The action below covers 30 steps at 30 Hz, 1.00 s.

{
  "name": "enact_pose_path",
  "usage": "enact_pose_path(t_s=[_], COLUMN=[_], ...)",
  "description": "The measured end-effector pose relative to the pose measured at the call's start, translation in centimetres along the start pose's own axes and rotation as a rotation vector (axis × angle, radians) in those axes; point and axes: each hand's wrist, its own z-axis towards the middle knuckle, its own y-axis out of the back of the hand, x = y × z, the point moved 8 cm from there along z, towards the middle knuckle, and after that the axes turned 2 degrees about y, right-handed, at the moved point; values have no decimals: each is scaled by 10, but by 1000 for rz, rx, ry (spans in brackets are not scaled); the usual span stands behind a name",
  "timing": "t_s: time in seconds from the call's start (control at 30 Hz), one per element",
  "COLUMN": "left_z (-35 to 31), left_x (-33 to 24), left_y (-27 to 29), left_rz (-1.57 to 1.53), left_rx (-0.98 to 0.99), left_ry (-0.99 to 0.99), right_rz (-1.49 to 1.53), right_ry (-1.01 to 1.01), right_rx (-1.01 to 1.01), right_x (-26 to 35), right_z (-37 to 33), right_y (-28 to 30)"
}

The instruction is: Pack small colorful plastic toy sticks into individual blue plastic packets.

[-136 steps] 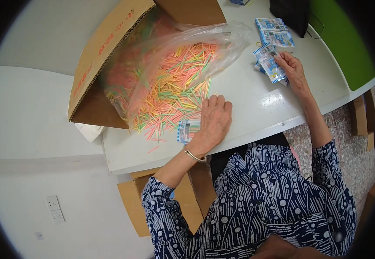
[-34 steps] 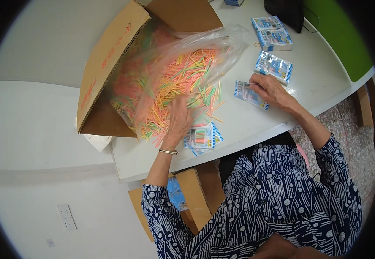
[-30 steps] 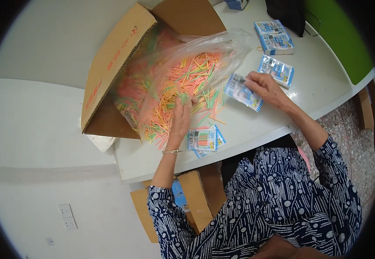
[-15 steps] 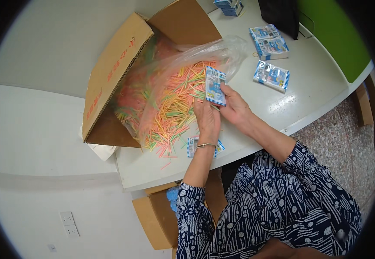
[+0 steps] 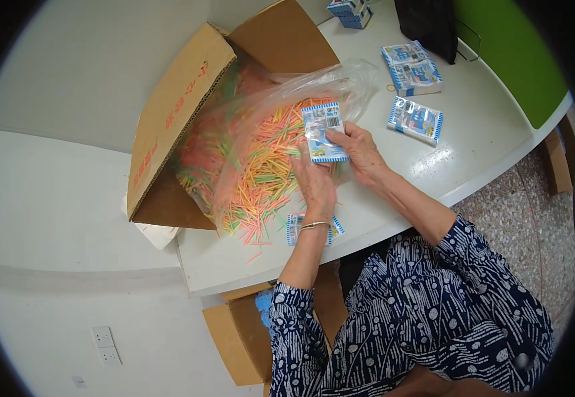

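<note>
Right hand (image 5: 361, 155) clamped thumb and fingers on flat blue-and-white plastic packet (image 5: 324, 137). Left hand (image 5: 315, 182) alongside thin pastel sticks (image 5: 261, 178); finger state couldn't be told.

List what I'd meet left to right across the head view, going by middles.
Wall outlets → sticks → left hand → right hand → lower right packet stack → green panel

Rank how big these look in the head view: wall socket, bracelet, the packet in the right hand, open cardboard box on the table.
Largest to smallest:
1. Open cardboard box
2. Blue-and-white packet
3. Double wall socket
4. Bracelet
Apparent size only.
</note>
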Motion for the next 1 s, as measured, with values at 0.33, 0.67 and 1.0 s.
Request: enact_pose_path(t_s=[0.33, 0.67, 1.0], left_z=[15, 7, -1], left_x=[-62, -87, -76], left_y=[-3, -29, -35], left_rz=[66, 69, 173], left_rx=[41, 220, 339], left_ry=[-118, -190, -137], right_rz=[-528, -628, -576], right_ry=[-44, -138, -235], right_rx=[290, 446, 555], right_x=[34, 32, 24], right_z=[-1, -9, -18], right_y=[9, 7, 1])
